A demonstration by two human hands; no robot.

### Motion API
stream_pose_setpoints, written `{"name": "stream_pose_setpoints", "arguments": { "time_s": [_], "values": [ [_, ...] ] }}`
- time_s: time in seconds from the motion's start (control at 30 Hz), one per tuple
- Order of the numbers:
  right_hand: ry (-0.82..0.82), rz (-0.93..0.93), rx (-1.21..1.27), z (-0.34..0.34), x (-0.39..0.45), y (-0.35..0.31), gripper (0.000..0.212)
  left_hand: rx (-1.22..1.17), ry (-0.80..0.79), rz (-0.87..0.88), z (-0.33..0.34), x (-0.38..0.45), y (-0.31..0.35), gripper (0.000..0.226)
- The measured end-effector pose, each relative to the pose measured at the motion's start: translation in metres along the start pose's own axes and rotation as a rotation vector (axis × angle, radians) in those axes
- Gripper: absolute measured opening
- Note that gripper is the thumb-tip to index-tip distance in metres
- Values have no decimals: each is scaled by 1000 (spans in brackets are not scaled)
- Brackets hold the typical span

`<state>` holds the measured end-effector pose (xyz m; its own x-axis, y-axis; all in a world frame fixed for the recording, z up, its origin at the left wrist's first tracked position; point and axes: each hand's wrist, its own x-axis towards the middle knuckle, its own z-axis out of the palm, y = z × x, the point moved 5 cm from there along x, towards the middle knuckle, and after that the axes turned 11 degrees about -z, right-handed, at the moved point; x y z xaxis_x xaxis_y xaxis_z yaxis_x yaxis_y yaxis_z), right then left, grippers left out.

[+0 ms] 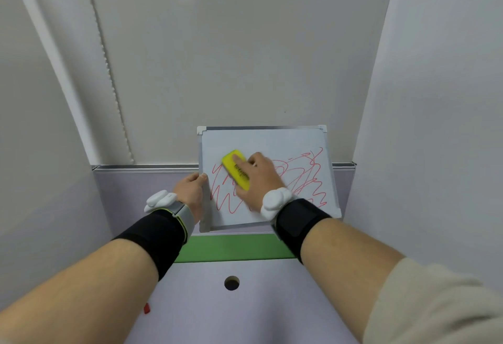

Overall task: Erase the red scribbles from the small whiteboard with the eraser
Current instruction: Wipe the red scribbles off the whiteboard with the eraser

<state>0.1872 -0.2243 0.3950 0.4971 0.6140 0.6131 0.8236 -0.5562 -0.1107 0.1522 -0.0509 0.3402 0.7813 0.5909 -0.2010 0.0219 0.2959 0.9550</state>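
The small whiteboard (261,139) with a silver frame leans up against the back wall. Red scribbles (307,177) cover its lower half from left to right. My left hand (190,190) grips the board's left edge, thumb on the front. My right hand (260,180) holds a yellow eraser (234,168) flat against the board at the upper left part of the scribbles. The upper strip of the board is white.
The board's bottom edge stands above a lilac desk (245,303) with a green strip (231,247) and a round cable hole (232,282). A small red object (147,308) lies at the desk's left. White partition walls close in on both sides.
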Motion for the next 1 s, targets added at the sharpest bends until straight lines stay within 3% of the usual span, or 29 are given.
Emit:
{"name": "stream_pose_setpoints", "arguments": {
  "time_s": [0.1, 0.27, 0.5, 0.67, 0.87, 1.0],
  "values": [
    [-1, -38, -25, -5, 2, 3, 67, 5, -18, -2, 0, -3, 2, 16],
    [62, 216, -60, -33, -2, 50, 68, 7, -17, -16, -2, -5, 3, 17],
    [-35, -60, 5, 15, -3, -22, 64, -18, -13, -14, 11, -9, 2, 28],
    [55, 113, -73, -15, 4, 24, 64, -15, 4, -16, 4, -5, 3, 16],
    [-15, -102, 7, 12, 2, -20, 64, -28, -59, -53, 8, -6, 0, 28],
    [66, 47, -20, -4, 14, 2, 64, -14, -42, -41, 8, -6, 1, 25]
  ]
}}
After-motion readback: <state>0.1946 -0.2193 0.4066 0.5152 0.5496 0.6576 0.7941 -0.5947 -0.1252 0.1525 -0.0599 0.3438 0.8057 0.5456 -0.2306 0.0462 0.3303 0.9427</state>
